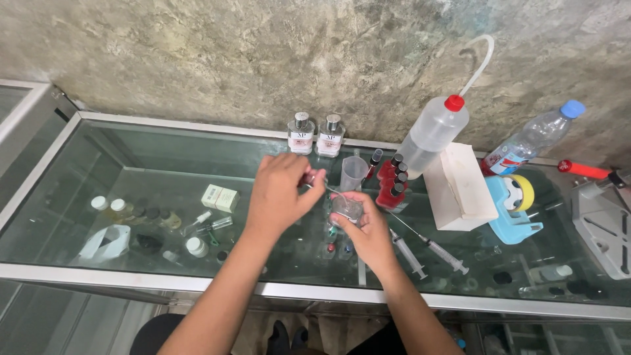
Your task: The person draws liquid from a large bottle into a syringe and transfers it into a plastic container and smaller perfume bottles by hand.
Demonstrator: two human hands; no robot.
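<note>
My right hand [365, 227] grips a small clear glass beaker [346, 209] just above the glass counter top [164, 171]. My left hand [282, 192] hovers beside it with its fingers pinched on a thin glass rod [327, 187] that slants down toward the beaker's mouth. A clear plastic measuring cup [353, 172] stands right behind the beaker. Two syringes [427, 251] lie on the glass to the right of my right hand.
Two square perfume bottles [315, 135] stand at the back by the stone wall. A wash bottle [434, 135], red vials [392, 185], a white tissue box [460, 187], blue tape dispenser [514, 207] and water bottle [536, 139] crowd the right. Small bottles lie on the shelf under the glass.
</note>
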